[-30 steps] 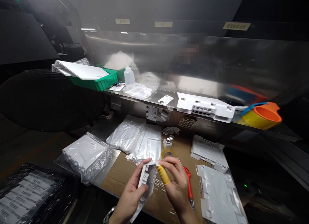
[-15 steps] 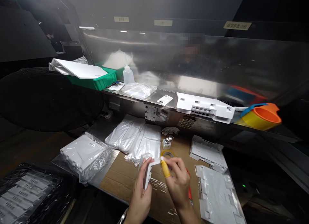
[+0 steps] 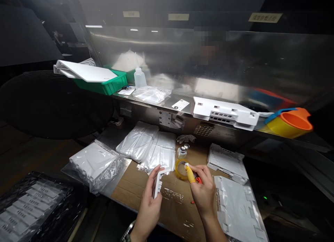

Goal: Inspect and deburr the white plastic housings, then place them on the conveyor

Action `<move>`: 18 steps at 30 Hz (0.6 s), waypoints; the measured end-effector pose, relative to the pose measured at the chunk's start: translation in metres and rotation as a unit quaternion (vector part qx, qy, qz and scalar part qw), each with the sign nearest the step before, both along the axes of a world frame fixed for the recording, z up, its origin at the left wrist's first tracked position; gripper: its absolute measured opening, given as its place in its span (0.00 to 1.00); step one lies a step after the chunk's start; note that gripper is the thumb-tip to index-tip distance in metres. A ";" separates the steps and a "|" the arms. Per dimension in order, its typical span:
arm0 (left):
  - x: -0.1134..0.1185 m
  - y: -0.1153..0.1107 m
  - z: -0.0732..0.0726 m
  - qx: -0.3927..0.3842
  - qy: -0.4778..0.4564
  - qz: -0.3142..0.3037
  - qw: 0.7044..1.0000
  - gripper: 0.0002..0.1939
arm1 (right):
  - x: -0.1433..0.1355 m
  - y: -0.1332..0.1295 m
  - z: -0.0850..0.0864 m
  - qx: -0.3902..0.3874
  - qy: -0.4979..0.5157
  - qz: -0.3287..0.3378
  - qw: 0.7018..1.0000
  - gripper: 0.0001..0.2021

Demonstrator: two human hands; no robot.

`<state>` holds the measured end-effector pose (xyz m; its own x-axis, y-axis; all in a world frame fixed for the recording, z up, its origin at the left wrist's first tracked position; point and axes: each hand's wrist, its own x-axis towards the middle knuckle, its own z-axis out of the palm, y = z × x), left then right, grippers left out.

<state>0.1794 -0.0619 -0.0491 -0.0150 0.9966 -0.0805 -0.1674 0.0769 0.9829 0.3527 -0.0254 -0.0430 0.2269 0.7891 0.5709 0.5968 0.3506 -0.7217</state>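
My left hand [image 3: 150, 200] is closed around a white plastic part [image 3: 158, 184], held on edge above the cardboard with its bent end at the top. To its right, apart from the part, my right hand [image 3: 205, 188] pinches a small white wad [image 3: 186, 164]; its exact material is too small to tell. A yellow finger cot [image 3: 190, 174] covers one digit of this hand. Just behind it lies a roll of yellowish tape [image 3: 180, 170] on the cardboard [image 3: 130, 186]. A red-handled tool [image 3: 198, 179] is mostly hidden by my right hand.
Clear bags [image 3: 138, 141] and a small bottle with its metal lid up [image 3: 182, 151] stand behind my hands. White panels [image 3: 237, 207] lie at right, bagged panels [image 3: 91, 162] at left. Above, the shelf carries a green bin [image 3: 113, 83], squeeze bottle [image 3: 140, 78] and yellow-orange tape rolls [image 3: 289, 123].
My right hand has drawn away to the right from the upper end of the white part, the wad still pinched. My left hand keeps its hold, and the part has turned more edge-on.
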 end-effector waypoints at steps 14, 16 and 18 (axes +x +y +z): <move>-0.051 0.013 0.030 -0.139 -0.199 0.019 0.970 0.48 | 0.035 0.066 -0.144 -0.115 -0.074 -0.032 0.990 0.16; -0.062 0.015 0.036 -0.149 -0.241 0.016 0.959 0.49 | 0.033 0.072 -0.162 -0.131 -0.087 -0.005 0.988 0.15; -0.070 0.016 0.041 -0.166 -0.281 0.004 0.945 0.48 | 0.030 0.073 -0.173 -0.135 -0.092 0.016 0.986 0.14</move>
